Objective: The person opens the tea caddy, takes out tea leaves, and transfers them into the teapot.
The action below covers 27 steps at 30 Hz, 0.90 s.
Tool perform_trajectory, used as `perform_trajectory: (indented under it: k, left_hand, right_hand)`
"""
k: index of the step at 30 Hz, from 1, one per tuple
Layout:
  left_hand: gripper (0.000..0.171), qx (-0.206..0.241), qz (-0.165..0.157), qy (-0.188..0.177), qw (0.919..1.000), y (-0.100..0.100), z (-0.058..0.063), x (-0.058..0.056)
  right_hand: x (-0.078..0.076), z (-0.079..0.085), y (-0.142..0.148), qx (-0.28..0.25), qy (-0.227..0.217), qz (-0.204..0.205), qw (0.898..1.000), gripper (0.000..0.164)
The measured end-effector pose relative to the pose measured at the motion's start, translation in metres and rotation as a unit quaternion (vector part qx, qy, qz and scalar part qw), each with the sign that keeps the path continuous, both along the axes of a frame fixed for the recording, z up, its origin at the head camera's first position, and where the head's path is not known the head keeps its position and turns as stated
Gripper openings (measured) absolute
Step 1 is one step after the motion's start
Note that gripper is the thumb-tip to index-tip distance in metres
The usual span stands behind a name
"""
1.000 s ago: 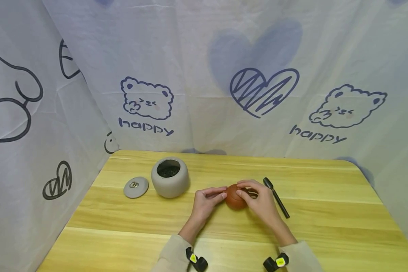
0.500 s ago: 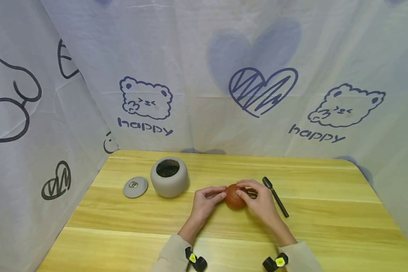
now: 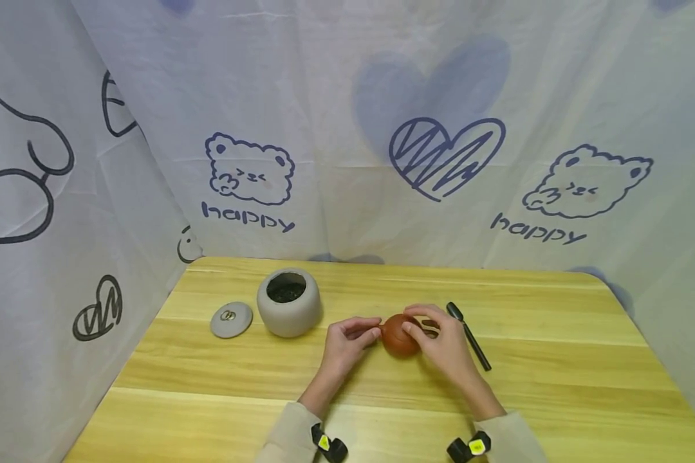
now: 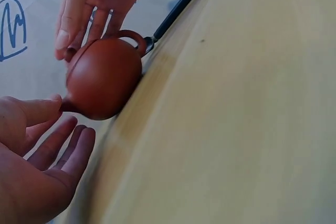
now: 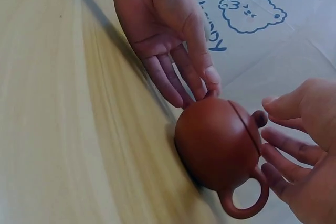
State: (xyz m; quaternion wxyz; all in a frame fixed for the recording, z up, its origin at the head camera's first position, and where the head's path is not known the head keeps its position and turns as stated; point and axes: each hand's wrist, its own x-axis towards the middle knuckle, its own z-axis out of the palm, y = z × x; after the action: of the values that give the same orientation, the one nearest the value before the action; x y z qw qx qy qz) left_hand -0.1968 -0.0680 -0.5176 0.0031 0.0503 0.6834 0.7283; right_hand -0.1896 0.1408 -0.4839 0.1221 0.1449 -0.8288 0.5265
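Note:
A reddish-brown clay teapot [image 3: 401,337] stands on the table between my hands, its lid on. My left hand [image 3: 343,347] is at the spout [image 4: 68,105], thumb and index finger around its tip, other fingers spread below in the left wrist view. At the lid, my right hand [image 3: 444,339] has thumb and index finger on either side of the round knob [image 5: 259,118]; its other fingers are loosely bent near the handle [image 5: 244,198]. In the head view that hand partly hides the handle and lid.
A black spoon [image 3: 469,335] lies right of my right hand. Toward the back left stands an open grey jar [image 3: 289,315] with dark contents, its round lid [image 3: 231,319] beside it. A printed cloth [image 3: 347,128] hangs behind the table.
My left hand has shifted slightly left, from the teapot's side toward the spout tip, so more of the spout shows. My right hand stays at the lid.

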Motion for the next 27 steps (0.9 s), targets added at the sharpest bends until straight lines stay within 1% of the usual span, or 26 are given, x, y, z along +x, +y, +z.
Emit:
perform_trajectory:
  k: [3,5,8,11,14,17,20,24,27]
  left_hand:
    - [0.021,-0.018,0.005,0.006,0.9998,-0.006,0.006,0.000]
    - [0.022,-0.027,0.006,0.015,0.9995,-0.011,0.012,0.000]
    - [0.021,-0.045,0.010,0.034,0.9983,-0.018,0.022,0.000]
    - [0.019,-0.067,0.018,0.063,0.9956,-0.026,0.033,0.001]
    - [0.020,-0.079,0.026,0.076,0.9937,-0.032,0.042,0.002]
    - [0.022,-0.076,0.031,0.082,0.9933,-0.037,0.050,0.004]
    - [0.023,-0.063,0.034,0.092,0.9932,-0.043,0.059,0.006]
    - [0.024,-0.039,0.028,0.122,0.9913,-0.054,0.071,0.009]
    - [0.024,-0.033,0.025,0.152,0.9876,-0.062,0.080,0.009]
  right_hand:
    - [0.000,0.003,0.000,-0.001,0.013,-0.001,1.000,0.022]
    - [0.001,0.005,-0.001,-0.004,0.022,0.001,1.000,0.022]
    - [0.003,0.009,-0.002,-0.007,0.033,0.002,0.999,0.023]
    - [0.005,0.013,-0.005,-0.007,0.040,-0.001,0.999,0.025]
    - [0.007,0.017,-0.008,-0.010,0.038,0.000,0.999,0.030]
    - [0.007,0.018,-0.012,-0.021,0.030,0.009,0.999,0.034]
    - [0.006,0.019,-0.018,-0.037,0.020,0.020,0.999,0.037]
    - [0.004,0.022,-0.025,-0.065,0.010,0.040,0.997,0.040]
    - [0.001,0.025,-0.029,-0.078,0.010,0.052,0.996,0.041]
